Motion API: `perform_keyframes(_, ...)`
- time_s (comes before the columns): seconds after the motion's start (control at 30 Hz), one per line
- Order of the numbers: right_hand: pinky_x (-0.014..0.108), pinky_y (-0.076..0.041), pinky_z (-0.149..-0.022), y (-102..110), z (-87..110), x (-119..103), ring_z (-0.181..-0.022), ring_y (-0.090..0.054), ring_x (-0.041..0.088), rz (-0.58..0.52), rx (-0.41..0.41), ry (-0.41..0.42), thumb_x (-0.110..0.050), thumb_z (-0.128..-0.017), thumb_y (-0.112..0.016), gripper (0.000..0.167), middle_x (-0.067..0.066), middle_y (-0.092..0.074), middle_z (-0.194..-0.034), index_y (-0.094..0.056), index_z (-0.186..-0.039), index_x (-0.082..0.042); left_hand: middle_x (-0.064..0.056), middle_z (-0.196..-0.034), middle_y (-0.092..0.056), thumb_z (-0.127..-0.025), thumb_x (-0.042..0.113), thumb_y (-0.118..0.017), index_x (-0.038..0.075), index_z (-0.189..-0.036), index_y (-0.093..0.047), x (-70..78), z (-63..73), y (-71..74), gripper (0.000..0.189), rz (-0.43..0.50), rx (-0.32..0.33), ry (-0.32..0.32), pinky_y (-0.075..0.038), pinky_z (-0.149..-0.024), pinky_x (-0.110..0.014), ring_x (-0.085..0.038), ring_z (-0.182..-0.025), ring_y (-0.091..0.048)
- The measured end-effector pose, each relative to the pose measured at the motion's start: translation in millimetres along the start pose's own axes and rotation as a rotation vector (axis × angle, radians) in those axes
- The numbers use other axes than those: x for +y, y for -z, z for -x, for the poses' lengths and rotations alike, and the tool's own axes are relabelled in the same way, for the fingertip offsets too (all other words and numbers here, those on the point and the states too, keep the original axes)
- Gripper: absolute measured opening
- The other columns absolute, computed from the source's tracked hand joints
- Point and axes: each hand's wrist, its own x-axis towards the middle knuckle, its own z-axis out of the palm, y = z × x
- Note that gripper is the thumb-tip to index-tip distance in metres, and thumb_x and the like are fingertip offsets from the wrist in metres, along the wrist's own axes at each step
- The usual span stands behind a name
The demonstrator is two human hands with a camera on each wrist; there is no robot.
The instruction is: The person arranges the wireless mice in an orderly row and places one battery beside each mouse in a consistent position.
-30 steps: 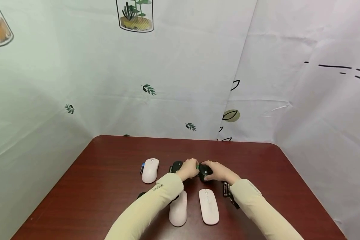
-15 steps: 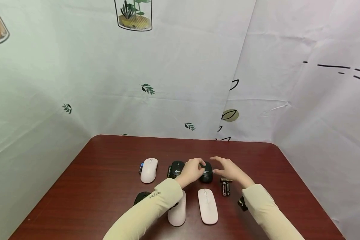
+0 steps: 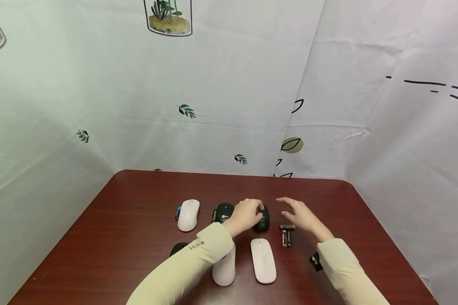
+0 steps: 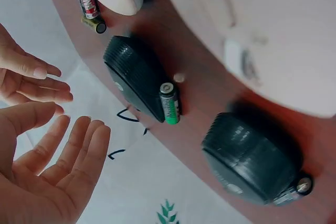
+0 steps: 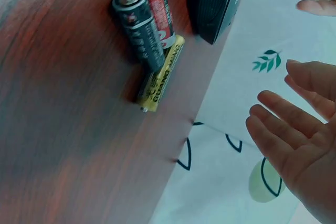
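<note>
- Plainly, the head view sets the left hand (image 3: pixel 246 215) over part of a black mouse (image 3: pixel 263 222), and from that angle contact is hard to judge.
- The left wrist view shows the same hand apart from the mouse, its fingers loose and holding nothing.
- That view also reveals a green battery (image 4: pixel 169 103) on the table (image 3: pixel 328 199) just beside the black mouse; in the head view the left hand hides it.
- The right hand (image 3: pixel 299 215) hangs farther right, thumb and fingers apart and nothing between them, as both the head and right wrist views show.
- Near it on the table lie three batteries; the head view shows a gold battery (image 3: pixel 287 227) crosswise at the ends of two upright in the frame.
- Only the right wrist view makes out the red label on one battery (image 5: pixel 160 11) and the lettering along the gold one.
- The head view alone gives the wider layout: a second black mouse (image 3: pixel 225 211) left of the left hand, a white mouse (image 3: pixel 188 215) beyond it, and two more white mice nearer the person.
</note>
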Motion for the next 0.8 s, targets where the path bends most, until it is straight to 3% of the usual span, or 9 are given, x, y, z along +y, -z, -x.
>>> perform_keyframes(0.1, 0.034, -0.044, -0.069, 3.5, 3.6, 4.6, -0.052, -0.047, 0.012, -0.012, 0.022, 0.003, 0.001, -0.089, -0.057, 0.039, 0.026, -0.057, -0.123, -0.052, -0.128, 0.003, -0.002, -0.092, -0.069, -0.088, 0.014, -0.063, 0.011, -0.102, -0.069, 8.3, -4.0, -0.2, 0.015, -0.094, -0.006, -0.055, -0.050, -0.064, -0.024, -0.012, -0.074, -0.063)
perform_keyframes(0.2, 0.043, -0.050, -0.076, 8.3, 6.5, 11.5, -0.079, -0.064, 0.031, -0.032, 0.043, 0.010, 0.002, -0.089, -0.057, 0.038, 0.027, -0.057, -0.124, -0.052, -0.127, 0.005, -0.001, -0.095, -0.070, -0.089, 0.016, -0.063, 0.012, -0.101, -0.069, 16.6, -7.2, -3.3, 0.014, -0.148, -0.029, -0.144, -0.050, -0.065, -0.023, -0.011, -0.078, -0.064)
perform_keyframes(0.3, 0.053, -0.048, -0.085, 13.7, 7.8, 18.5, -0.109, -0.057, 0.045, -0.048, 0.066, 0.024, 0.003, -0.089, -0.057, 0.036, 0.028, -0.056, -0.124, -0.053, -0.125, 0.007, 0.002, -0.092, -0.069, -0.090, 0.016, -0.063, 0.014, -0.100, -0.069, 23.1, -9.9, -7.6, 0.013, -0.166, -0.063, -0.252, -0.048, -0.062, -0.018, -0.007, -0.074, -0.063)
perform_keyframes(0.53, 0.055, -0.047, -0.087, 21.7, 11.8, 32.7, -0.112, -0.054, 0.048, -0.050, 0.072, 0.003, 0.003, -0.089, -0.057, 0.035, 0.030, -0.055, -0.124, -0.053, -0.123, 0.008, 0.006, -0.091, -0.068, -0.090, 0.016, -0.063, 0.018, -0.098, -0.071, 33.4, -19.0, -19.5, 0.011, -0.275, -0.100, -0.451, -0.047, -0.067, -0.012, -0.002, -0.078, -0.063)
perform_keyframes(0.7, 0.055, -0.047, -0.087, 21.7, 17.1, 48.0, -0.110, -0.056, 0.047, -0.031, 0.082, -0.004, 0.004, -0.085, -0.061, 0.036, 0.028, -0.058, -0.121, -0.055, -0.121, 0.008, 0.011, -0.092, -0.069, -0.091, 0.014, -0.060, 0.020, -0.098, -0.072, 37.0, -26.1, -26.4, 0.015, -0.369, -0.161, -0.625, -0.046, -0.070, -0.009, 0.002, -0.081, -0.063)
perform_keyframes(0.8, 0.055, -0.048, -0.086, 22.7, 20.7, 58.7, -0.109, -0.057, 0.045, -0.010, 0.082, -0.005, 0.004, -0.084, -0.063, 0.036, 0.027, -0.059, -0.120, -0.057, -0.119, 0.008, 0.012, -0.092, -0.069, -0.091, 0.015, -0.060, 0.022, -0.097, -0.072, 36.4, -27.7, -31.0, 0.015, -0.434, -0.187, -0.698, -0.046, -0.070, -0.009, 0.003, -0.080, -0.062)
